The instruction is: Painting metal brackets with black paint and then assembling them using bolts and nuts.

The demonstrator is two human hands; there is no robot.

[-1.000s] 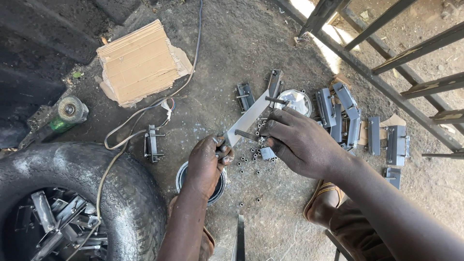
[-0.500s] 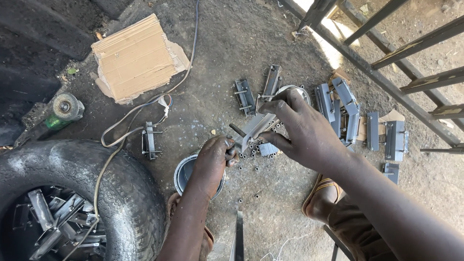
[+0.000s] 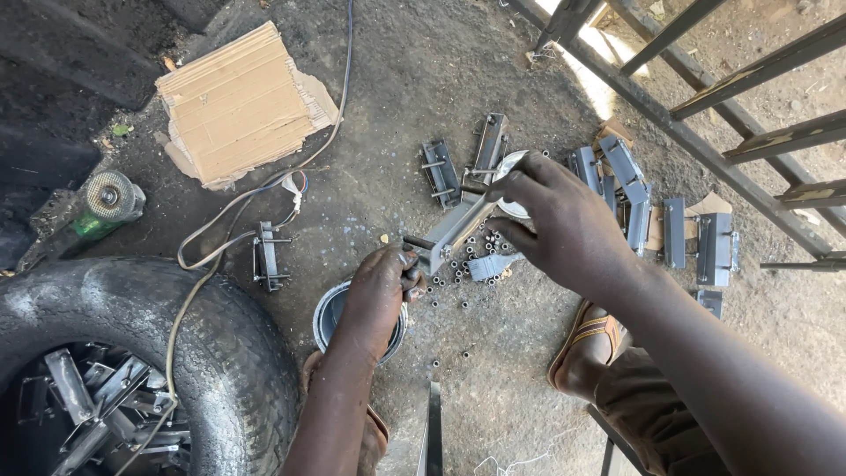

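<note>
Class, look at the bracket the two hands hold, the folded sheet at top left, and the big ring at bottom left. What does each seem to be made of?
Bracket: likely bare steel, grey and dull. Folded sheet: brown cardboard, torn edges. Ring: a black rubber tyre, scuffed.

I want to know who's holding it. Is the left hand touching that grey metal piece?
Touching. The head view shows the left hand closed around the lower end of the grey metal bracket, with no gap between fingers and metal.
</note>
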